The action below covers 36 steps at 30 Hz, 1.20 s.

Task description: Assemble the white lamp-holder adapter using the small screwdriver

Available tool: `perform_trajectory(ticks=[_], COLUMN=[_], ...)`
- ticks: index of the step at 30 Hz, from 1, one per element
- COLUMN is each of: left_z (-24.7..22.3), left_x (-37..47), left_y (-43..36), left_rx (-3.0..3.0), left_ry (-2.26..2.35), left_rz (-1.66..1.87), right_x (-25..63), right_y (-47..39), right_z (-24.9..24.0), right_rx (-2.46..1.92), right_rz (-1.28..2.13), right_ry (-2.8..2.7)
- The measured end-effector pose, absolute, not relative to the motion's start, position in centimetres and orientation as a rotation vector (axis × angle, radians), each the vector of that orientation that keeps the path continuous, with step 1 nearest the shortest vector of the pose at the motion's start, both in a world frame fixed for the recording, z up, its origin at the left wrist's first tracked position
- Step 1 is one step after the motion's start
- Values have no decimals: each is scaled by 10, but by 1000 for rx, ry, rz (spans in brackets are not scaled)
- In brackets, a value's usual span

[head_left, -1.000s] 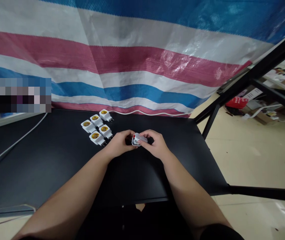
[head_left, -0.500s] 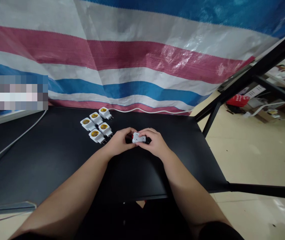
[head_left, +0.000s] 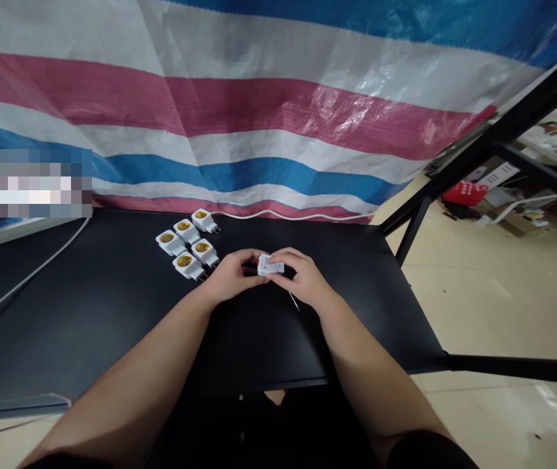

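A small white plug device (head_left: 270, 265) is held between both hands over the black table, its flat back with small holes facing up. My left hand (head_left: 236, 277) grips its left end, where a bit of red shows. The fingers of my right hand (head_left: 302, 277) close on its right side. A thin metal rod (head_left: 294, 300) sticks out below my right hand; its other end is hidden. Left of my hands lie several white plugs with round yellow faces (head_left: 189, 264), their prongs pointing right.
The black table (head_left: 126, 312) has a white cable (head_left: 28, 277) at left and another thin one along its back edge. Behind hangs a striped sheet (head_left: 258, 104). A black metal frame (head_left: 458, 176) stands at right; a pixelated area covers the far left.
The metal rod now shows below my right hand, where it was not visible before. The white device has shifted and tilted slightly between my hands.
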<state>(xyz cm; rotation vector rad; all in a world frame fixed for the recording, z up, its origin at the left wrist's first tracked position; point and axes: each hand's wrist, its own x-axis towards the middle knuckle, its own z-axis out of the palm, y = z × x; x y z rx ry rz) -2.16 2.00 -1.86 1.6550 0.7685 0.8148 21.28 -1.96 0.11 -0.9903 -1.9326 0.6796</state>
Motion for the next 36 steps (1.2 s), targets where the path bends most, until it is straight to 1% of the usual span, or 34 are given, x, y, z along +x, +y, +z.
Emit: perform_trajectory(ticks=[10, 17, 23, 26, 30, 36], left_z=[-12, -16, -17, -18, -17, -13], left_x=[-19, -19, -18, -19, -20, -20], left_y=[16, 19, 19, 19, 19, 19], left_rx=[1725, 1660, 1687, 1688, 1711, 1735], left_ry=[718, 762, 763, 749, 762, 798], left_rz=[887, 922, 974, 1000, 995, 960], right_x=[212, 216, 216, 213, 211, 209], right_y=[-19, -17, -12, -11, -12, -14], right_z=[0, -1, -6, -7, -7, -3], right_rx=[-998, -1104, -1168, -1164, -1183, -1205], right_rz=[688, 940, 1327, 1453, 1497, 1467], right_ry=[-1915, -1628, -1300, -1132, -1042, -1078])
